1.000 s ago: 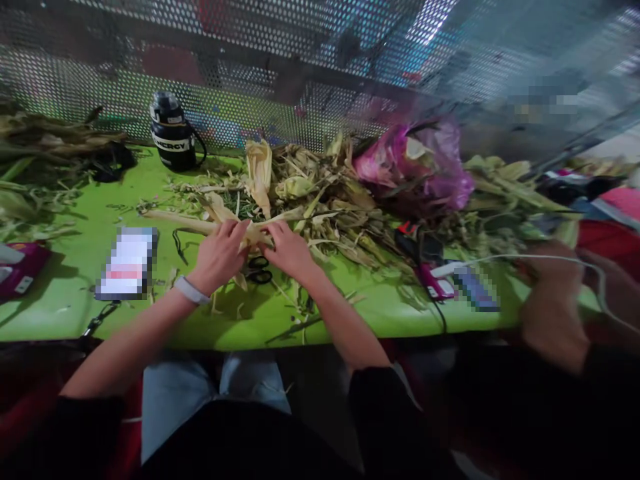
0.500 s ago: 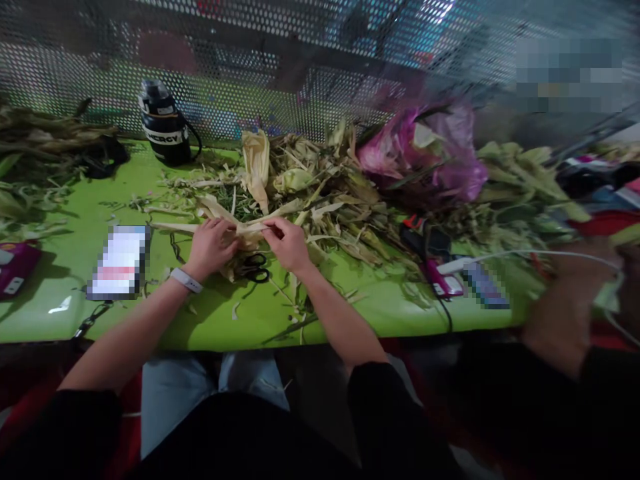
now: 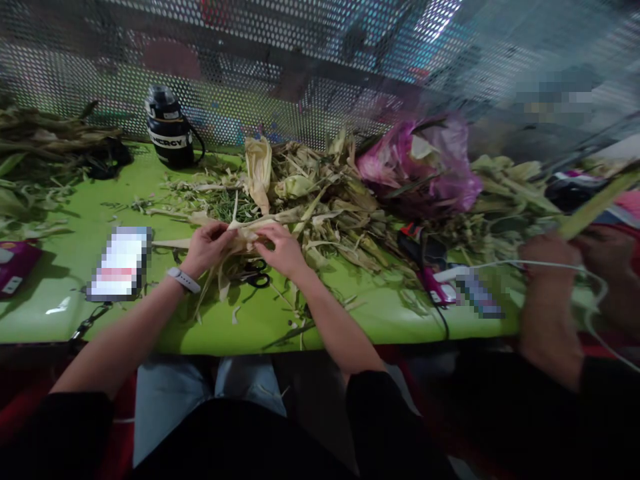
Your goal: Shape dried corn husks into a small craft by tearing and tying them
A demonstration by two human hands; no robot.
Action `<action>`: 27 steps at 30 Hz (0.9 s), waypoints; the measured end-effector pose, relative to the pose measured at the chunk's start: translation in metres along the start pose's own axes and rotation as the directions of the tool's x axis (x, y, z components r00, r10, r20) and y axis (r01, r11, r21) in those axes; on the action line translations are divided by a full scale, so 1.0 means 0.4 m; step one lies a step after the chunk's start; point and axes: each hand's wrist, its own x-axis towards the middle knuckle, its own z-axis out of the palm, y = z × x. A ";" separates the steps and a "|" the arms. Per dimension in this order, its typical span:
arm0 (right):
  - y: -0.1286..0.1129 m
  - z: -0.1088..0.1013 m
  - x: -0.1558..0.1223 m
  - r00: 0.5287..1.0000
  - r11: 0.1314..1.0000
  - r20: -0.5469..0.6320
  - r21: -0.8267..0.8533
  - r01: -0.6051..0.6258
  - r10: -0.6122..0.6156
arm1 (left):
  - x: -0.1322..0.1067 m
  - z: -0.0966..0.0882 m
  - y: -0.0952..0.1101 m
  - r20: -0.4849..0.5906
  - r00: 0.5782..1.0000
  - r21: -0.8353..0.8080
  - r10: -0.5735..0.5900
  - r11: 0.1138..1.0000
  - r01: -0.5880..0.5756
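My left hand (image 3: 207, 248), with a pale watch band at its wrist, pinches one side of a pale corn husk (image 3: 242, 239). From the right, my right hand (image 3: 281, 249) pinches the same husk with thumb and fingers. Husk strips hang below my hands toward the table. Partly under the husk, black-handled scissors (image 3: 259, 276) lie on the green table (image 3: 200, 337). Just behind my hands are an opened, cup-shaped husk (image 3: 259, 172) and a heap of dry husks (image 3: 345, 217).
A dark bottle (image 3: 171, 137) stands at the back left near the perforated metal screen (image 3: 300, 67). A phone (image 3: 120, 263) lies left of my hands. Behind right is a pink plastic bag (image 3: 420, 163). At far right, a co-worker's hands (image 3: 553, 257) hold a long green leaf.
My hands have shifted slightly on the husk, my left now nearer its middle, and strips now hang lower in front. The co-worker's hands have lifted a long leaf.
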 end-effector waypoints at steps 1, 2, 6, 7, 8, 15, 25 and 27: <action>0.002 0.004 0.000 1.000 0.998 -0.004 -0.056 0.012 -0.013 | 0.002 -0.001 -0.004 0.006 0.999 -0.044 -0.033 0.998 0.033; 0.004 0.008 0.000 1.000 0.996 -0.010 -0.088 0.022 -0.023 | 0.004 -0.003 -0.005 0.005 0.999 -0.072 -0.052 0.996 0.053; 0.015 0.017 0.002 0.992 0.990 -0.075 -0.105 0.091 -0.099 | 0.004 -0.024 0.008 0.081 0.996 0.052 -0.030 0.998 0.025; 0.020 0.019 0.003 0.988 0.989 -0.101 -0.096 0.109 -0.119 | 0.004 -0.030 0.014 0.116 0.993 0.135 -0.015 0.991 -0.001; 0.025 0.022 0.005 0.983 0.989 -0.132 -0.090 0.120 -0.131 | 0.004 -0.037 0.019 0.141 0.990 0.220 -0.004 0.975 -0.027; 0.054 0.037 0.027 0.946 0.992 -0.298 -0.054 0.114 -0.125 | 0.023 -0.071 0.020 0.210 0.974 0.598 0.089 0.776 -0.200; -0.071 0.013 0.026 0.925 0.938 -0.164 -0.110 0.329 -0.343 | 0.036 -0.033 0.003 0.020 0.994 0.385 0.104 0.917 -0.103; -0.078 0.026 0.036 0.930 0.935 -0.109 -0.104 0.340 -0.351 | 0.036 -0.027 -0.005 0.094 0.996 0.214 -0.001 0.977 -0.019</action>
